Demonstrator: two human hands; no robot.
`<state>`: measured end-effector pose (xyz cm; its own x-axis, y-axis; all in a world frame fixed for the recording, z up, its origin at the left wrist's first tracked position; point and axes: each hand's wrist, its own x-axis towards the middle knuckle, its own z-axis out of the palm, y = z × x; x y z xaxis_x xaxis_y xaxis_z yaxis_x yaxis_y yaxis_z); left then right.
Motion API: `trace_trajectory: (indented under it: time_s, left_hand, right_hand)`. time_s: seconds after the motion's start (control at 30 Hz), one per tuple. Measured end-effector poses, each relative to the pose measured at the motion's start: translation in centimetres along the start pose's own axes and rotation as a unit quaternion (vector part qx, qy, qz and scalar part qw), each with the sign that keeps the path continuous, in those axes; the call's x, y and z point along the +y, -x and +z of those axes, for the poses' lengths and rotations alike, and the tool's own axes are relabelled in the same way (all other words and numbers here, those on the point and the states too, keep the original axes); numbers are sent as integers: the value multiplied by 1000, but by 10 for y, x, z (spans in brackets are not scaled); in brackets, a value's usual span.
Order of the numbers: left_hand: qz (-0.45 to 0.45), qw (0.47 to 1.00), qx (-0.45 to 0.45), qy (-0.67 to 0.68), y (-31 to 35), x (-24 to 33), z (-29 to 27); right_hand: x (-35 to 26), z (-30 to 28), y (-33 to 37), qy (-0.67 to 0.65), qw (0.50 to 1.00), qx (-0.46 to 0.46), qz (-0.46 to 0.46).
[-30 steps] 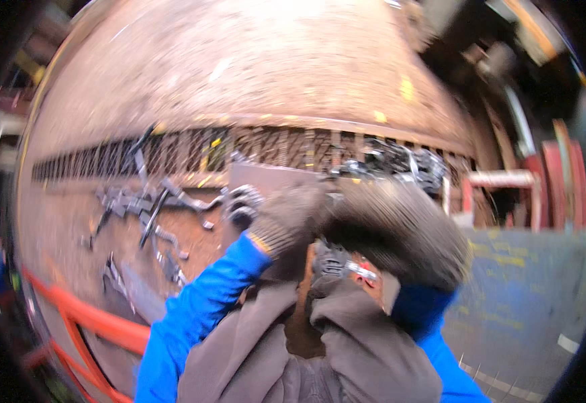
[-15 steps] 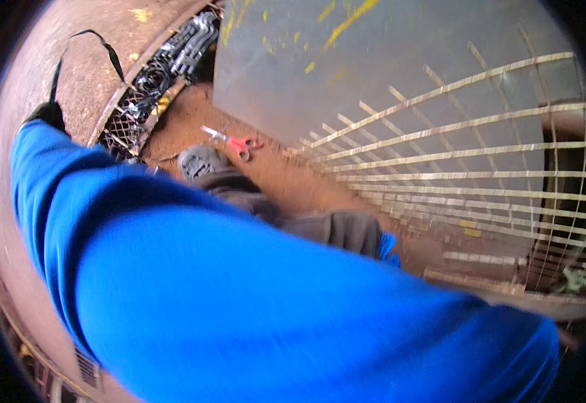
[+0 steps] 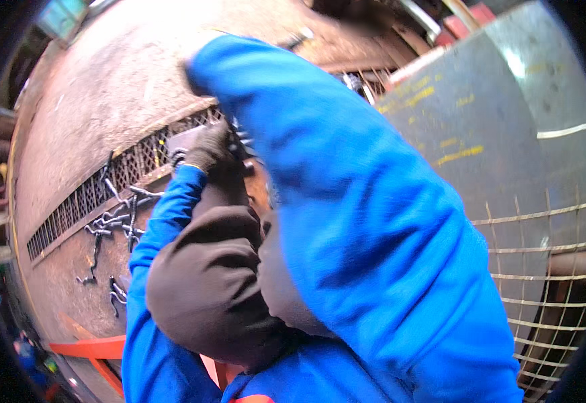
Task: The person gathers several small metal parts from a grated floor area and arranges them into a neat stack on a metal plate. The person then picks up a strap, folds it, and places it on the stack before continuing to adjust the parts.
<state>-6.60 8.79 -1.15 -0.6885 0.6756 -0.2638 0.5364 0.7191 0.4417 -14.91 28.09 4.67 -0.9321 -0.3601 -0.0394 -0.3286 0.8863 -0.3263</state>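
Observation:
My left hand (image 3: 209, 146), in a dark grey glove, rests low beyond my knees. Its fingers look curled against a grey, flat-sided thing (image 3: 182, 142) whose kind I cannot make out. My right arm in its blue sleeve crosses the view from the lower right toward the upper middle. At the end of that sleeve, only a dark blurred edge of my right hand (image 3: 193, 77) shows against the bright floor; its fingers are hidden. Bent dark metal pieces (image 3: 115, 218) lie scattered on the floor to the left of my left arm.
A mesh strip (image 3: 98, 188) runs along the brown floor beyond my left hand. On the right stand a grey metal sheet (image 3: 487, 101) with yellow marks and a wire grid (image 3: 534, 277). An orange-red bar (image 3: 91, 347) is at lower left, a teal box (image 3: 62, 20) at upper left.
The view has swung round, and my right sleeve has moved from far left to upper middle. My left arm and gloved hand now show. Red-handled scissors and a dark strap are no longer visible.

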Motion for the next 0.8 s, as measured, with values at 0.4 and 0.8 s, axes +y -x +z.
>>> trace_trajectory:
  time_s: [0.4, 0.8]
  left_hand:
    - [37, 997, 63, -19, -5, -17, 24]
    - [-5, 999, 48, 22, -6, -28, 31]
  right_hand:
    - [-4, -41, -14, 142, 962, -228, 50]
    - [-72, -66, -42, 268, 924, -272, -26]
